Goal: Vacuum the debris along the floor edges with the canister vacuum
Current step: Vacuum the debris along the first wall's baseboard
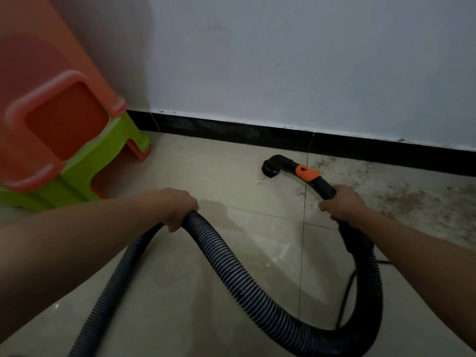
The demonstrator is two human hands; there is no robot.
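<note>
A black ribbed vacuum hose (231,269) loops across the tiled floor in front of me. My left hand (177,208) grips the hose at the top of its bend. My right hand (342,206) is closed around the black handle tube just behind an orange collar (307,173). The black nozzle (274,166) at the tube's end presses on the floor close to the black skirting (257,135). Brown dusty debris (401,199) is spread over the tiles to the right of the nozzle, along the wall. The canister itself is out of view.
Stacked orange and green plastic stools (64,150) stand at the left against the wall corner. A thin black cord (347,292) runs on the floor near the hose at right. A pale wall (309,60) rises behind the skirting.
</note>
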